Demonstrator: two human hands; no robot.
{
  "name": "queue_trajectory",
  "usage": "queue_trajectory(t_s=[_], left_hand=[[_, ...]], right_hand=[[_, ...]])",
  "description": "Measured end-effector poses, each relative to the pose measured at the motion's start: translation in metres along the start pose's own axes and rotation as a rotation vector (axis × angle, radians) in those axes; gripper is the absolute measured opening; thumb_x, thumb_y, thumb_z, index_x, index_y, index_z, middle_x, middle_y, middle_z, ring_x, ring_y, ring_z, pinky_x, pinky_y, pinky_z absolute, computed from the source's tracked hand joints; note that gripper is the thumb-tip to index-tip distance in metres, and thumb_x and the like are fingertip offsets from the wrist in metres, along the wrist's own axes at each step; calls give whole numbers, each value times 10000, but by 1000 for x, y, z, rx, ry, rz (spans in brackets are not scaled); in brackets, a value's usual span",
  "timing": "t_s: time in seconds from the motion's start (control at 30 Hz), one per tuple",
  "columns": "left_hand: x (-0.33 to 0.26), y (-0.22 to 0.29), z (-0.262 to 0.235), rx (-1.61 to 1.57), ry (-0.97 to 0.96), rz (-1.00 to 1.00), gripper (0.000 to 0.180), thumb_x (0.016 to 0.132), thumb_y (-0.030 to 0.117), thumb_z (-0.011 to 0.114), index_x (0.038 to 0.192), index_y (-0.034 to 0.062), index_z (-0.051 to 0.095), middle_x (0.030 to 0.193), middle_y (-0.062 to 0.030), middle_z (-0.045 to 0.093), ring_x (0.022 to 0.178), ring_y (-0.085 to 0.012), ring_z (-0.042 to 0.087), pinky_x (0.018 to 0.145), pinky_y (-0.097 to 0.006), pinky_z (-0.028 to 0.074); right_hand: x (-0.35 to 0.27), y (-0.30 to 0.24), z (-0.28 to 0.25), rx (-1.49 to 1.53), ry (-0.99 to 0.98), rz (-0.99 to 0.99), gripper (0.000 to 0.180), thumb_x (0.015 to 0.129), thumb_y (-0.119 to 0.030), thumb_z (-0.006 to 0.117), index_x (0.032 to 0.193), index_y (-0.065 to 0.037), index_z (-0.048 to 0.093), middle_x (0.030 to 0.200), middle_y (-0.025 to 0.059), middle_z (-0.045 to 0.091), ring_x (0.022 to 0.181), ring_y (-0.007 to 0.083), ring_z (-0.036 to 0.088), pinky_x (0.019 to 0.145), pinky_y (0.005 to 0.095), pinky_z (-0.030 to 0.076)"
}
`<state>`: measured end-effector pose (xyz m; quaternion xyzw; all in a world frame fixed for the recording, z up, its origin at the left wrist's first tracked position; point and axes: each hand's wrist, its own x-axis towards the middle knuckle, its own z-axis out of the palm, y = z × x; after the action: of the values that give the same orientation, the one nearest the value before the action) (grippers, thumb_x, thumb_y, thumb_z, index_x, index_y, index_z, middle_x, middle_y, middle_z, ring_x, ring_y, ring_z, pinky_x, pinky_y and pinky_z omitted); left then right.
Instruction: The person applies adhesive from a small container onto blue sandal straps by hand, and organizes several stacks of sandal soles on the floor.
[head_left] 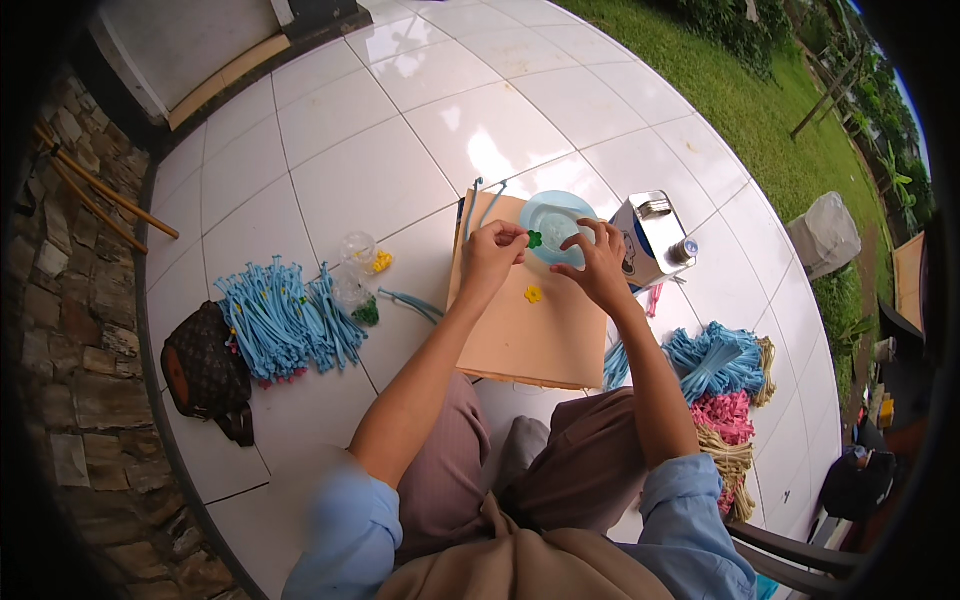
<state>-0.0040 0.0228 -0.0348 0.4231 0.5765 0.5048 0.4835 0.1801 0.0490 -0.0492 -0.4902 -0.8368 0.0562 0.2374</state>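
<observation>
My left hand [494, 258] is closed in a pinch, with a small green flower-shaped piece [535, 240] at its fingertips. Just beyond that hand, thin light-blue strands [493, 203] stick out; whether the fingers also grip one is hidden. My right hand [598, 264] curves beside the near right rim of a light-blue plate [537, 207], thumb and fingers apart with nothing visible between them. Below both hands lies a tan board [535, 345]. A yellow flower-shaped piece [533, 294] rests on it, between my wrists.
A metal can [648, 240] stands right of the plate. Left of the board are clear plastic cups [355, 247] with yellow and green pieces, blue strand bundles [285, 320] and a dark backpack [205, 360]. Blue, pink and beige bundles [715, 362] lie by my right arm.
</observation>
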Motion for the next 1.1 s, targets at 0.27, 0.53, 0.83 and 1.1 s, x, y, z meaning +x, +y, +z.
queue_trajectory(t_s=[0.27,0.53,0.83,1.1], left_hand=[[-1,-4,-2,-125,-58,-58,146,803,64,608,907,-37,616,819,-82,628,708,-121,609,657,-213,538],[-3,0,-2,-182,-119,-84,178,816,90,601,935,-42,601,860,-85,614,751,-130,607,700,-226,532],[-7,4,-5,-440,-256,-237,241,852,117,565,1041,-31,544,920,-50,581,822,-110,577,795,-207,492],[-8,8,-1,-481,-239,-202,201,857,119,558,1005,-16,550,916,-48,581,818,-104,572,794,-204,492]], right_hand=[[6,-38,-33,174,159,-172,230,681,-128,700,895,-181,635,1176,7,461,1130,312,330,949,450,298],[6,-39,-29,83,168,-227,227,668,-107,691,874,-198,664,1186,-3,461,1140,298,322,960,442,273],[8,-43,-26,61,256,-213,198,663,-118,699,846,-184,658,1168,-4,475,1139,289,333,950,438,249],[10,-51,-28,87,332,-120,195,645,-111,718,820,-153,644,1144,4,494,1124,292,347,934,426,279]])
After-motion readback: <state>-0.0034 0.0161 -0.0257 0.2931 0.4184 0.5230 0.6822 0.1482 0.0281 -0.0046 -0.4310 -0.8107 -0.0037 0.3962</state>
